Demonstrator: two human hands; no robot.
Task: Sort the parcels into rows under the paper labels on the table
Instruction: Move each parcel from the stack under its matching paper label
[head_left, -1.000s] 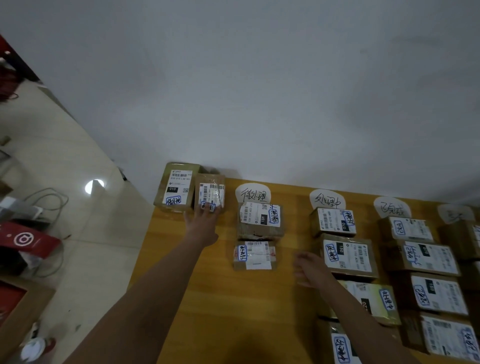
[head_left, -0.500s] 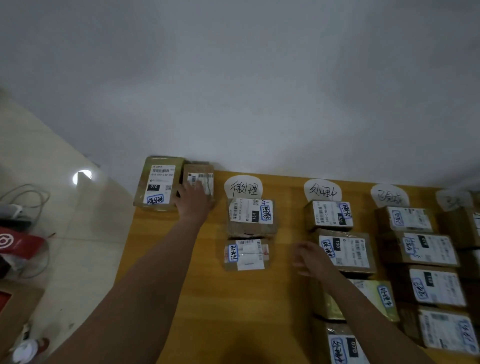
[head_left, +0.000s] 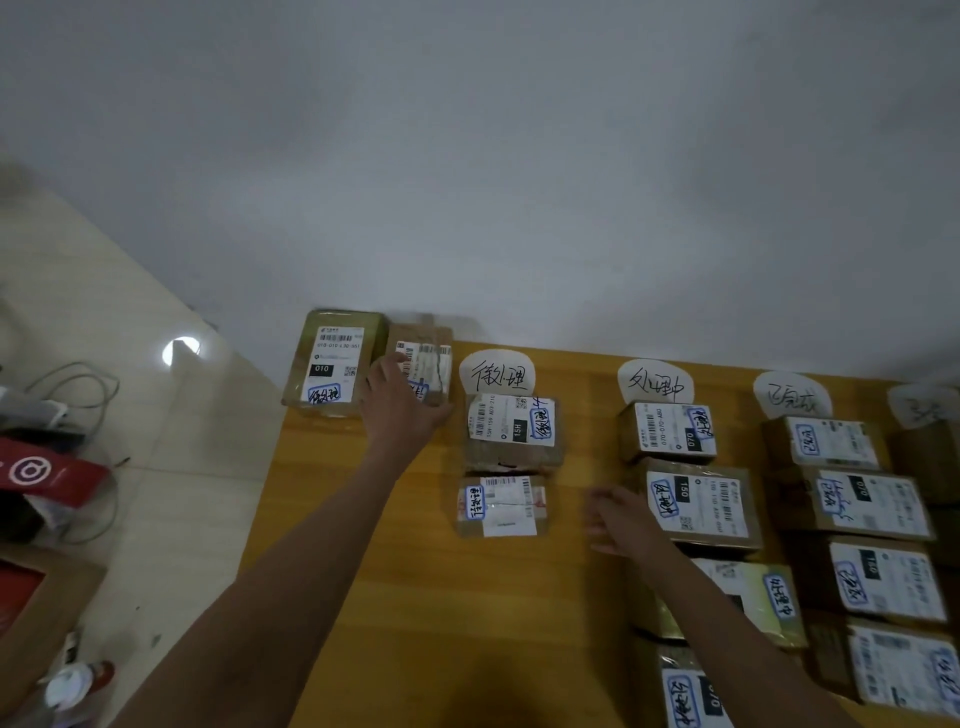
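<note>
My left hand (head_left: 402, 410) lies on the near left part of a small brown parcel (head_left: 428, 358) at the table's far left. Its fingers reach over the top and the thumb sits by the parcel's front edge. A larger greenish parcel (head_left: 335, 364) stands right beside it at the corner. My right hand (head_left: 618, 519) is relaxed and holds nothing, just left of a labelled parcel (head_left: 698, 506). Paper labels (head_left: 501, 374) (head_left: 655, 384) (head_left: 792, 397) head rows of parcels. Two parcels (head_left: 511, 431) (head_left: 501, 504) lie under the first label.
The wooden table (head_left: 415, 597) ends at a white wall. Left of it, on the floor, are a red box (head_left: 41, 473), cables (head_left: 78, 389), an open cardboard box (head_left: 36, 608) and a bottle (head_left: 72, 686). A fourth label (head_left: 922, 405) sits at the far right.
My left hand has slid from the small parcel's front edge further onto its top. My right hand has stayed almost in place. The view has shifted slightly.
</note>
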